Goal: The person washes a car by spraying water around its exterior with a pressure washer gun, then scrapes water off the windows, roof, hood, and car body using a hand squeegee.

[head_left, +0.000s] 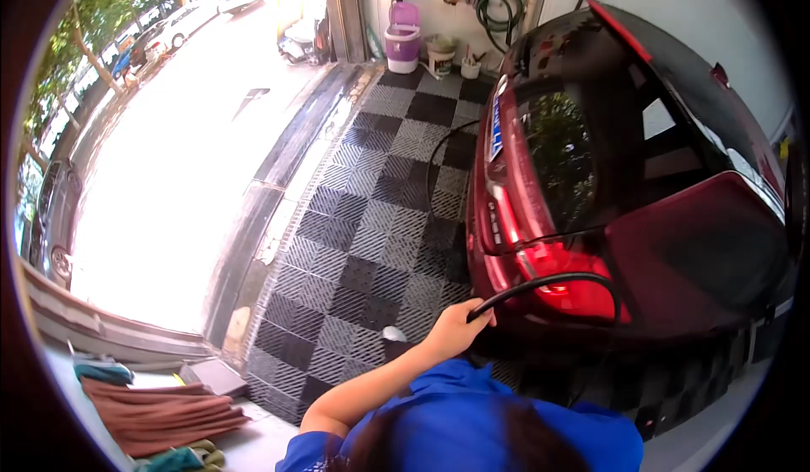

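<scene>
My left hand (456, 330) is closed around a black hose (553, 280). From the hand the hose arches up and to the right, then bends down in front of the red tail light (567, 291) of a dark red car (675, 261). The hand is beside the car's rear corner, above the checkered floor. My right hand does not show. Another stretch of dark hose (432, 164) lies curved on the floor behind the car. A small white object (393, 334) is on the floor left of my hand.
Brown cloths (156, 413) hang at the lower left. By the back wall stand a purple and white bucket (402, 48), another bucket (440, 54) and a small white container (471, 68). A coiled green hose (499, 15) hangs above. The doorway sill (278, 168) borders the bright outdoor ground.
</scene>
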A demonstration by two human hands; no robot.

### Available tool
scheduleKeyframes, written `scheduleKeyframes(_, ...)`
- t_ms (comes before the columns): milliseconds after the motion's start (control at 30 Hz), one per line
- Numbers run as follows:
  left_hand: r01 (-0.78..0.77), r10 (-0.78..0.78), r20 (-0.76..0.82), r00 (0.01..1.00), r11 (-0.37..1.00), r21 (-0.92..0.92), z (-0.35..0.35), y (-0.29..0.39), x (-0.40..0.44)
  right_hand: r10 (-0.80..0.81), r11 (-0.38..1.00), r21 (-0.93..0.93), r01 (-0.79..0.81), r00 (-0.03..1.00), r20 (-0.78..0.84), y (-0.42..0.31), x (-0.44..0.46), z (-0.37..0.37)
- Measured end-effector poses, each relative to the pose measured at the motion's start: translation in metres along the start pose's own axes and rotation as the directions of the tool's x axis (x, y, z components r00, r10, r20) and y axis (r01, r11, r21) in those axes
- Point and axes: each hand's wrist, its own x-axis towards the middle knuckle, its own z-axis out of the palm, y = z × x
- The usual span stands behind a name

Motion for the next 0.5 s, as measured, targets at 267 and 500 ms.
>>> scheduleKeyframes(267, -0.059, 0.067, 0.117, 0.991, 0.995, -0.075, -0.289, 0.007, 0.074, 0.066, 0.977, 0.208, -0.055, 0.997, -0.049, 0.165, -0.124, 0.241)
scheduleKeyframes(500, -0.259, 0.290, 0.293, 0.911, 0.956, -0.139, -0.532, -0.051, 0.167, 0.110, 0.897, 0.441, -0.025, 0.980, -0.168, 0.351, -0.231, 0.465)
